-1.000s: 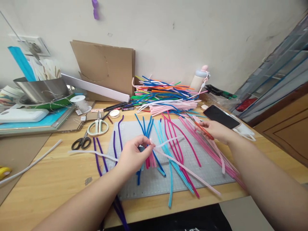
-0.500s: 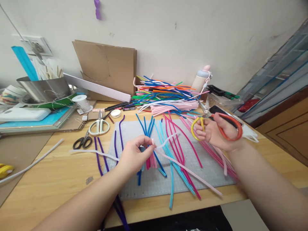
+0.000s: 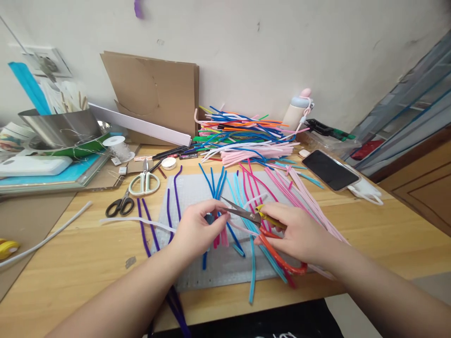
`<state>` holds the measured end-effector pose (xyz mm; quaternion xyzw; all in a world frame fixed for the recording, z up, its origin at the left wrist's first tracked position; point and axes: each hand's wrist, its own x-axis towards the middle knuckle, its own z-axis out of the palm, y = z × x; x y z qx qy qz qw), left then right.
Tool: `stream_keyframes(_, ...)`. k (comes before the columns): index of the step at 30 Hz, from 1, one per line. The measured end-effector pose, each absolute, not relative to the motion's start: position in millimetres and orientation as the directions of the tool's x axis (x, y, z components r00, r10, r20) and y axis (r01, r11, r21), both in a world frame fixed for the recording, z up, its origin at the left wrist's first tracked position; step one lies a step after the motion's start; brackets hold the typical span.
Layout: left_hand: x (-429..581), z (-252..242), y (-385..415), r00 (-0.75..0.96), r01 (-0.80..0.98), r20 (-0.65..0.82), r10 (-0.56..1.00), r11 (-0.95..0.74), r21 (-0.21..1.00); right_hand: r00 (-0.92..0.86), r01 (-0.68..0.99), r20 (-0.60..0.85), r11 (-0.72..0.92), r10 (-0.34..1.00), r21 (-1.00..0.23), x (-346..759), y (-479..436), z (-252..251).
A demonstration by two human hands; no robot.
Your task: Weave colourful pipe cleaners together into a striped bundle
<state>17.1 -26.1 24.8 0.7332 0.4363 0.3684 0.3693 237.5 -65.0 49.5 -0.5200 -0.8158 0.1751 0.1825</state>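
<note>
Over the grey cutting mat point(image 3: 197, 274), my left hand point(image 3: 200, 225) pinches pipe cleaners between thumb and fingers; a white pipe cleaner point(image 3: 141, 220) extends to its left. Just how many strands it grips is hidden. My right hand point(image 3: 298, 230) is wrapped round scissors point(image 3: 252, 217) with one yellow and one orange handle. Their blades point left, parted slightly, with the tips at my left fingertips. Under and beside the hands lie blue pipe cleaners point(image 3: 213, 183), light blue pipe cleaners point(image 3: 251, 277) and pink pipe cleaners point(image 3: 319, 206).
Behind the mat sits a heap of coloured pipe cleaners point(image 3: 246, 136). White-handled scissors point(image 3: 144, 183) and black-handled scissors point(image 3: 120, 205) lie to the left, near purple pipe cleaners point(image 3: 144, 230). A phone point(image 3: 330, 170) lies at the right; a bottle point(image 3: 296, 112) leans against the wall.
My right hand has brought the scissors from the right side, near the phone, leftward and down to my left fingertips. My left hand has hardly moved and keeps its pinch.
</note>
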Motion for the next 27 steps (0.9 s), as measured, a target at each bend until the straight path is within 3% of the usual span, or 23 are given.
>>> stream_keyframes(12, 16.7, 25.3, -26.8, 0.358, 0.393, 0.237, 0.903, -0.376, 0.839, -0.423, 0.793, 0.184, 0.461, 0.887, -0.399, 239.1, -64.4, 52.1)
stream_keyframes(27, 16.6, 28.2, -27.5, 0.378, 0.383, 0.226, 0.898, -0.374, 0.844, -0.432, 0.825, 0.149, 0.456, 0.890, -0.334, 240.7, -61.9, 52.8)
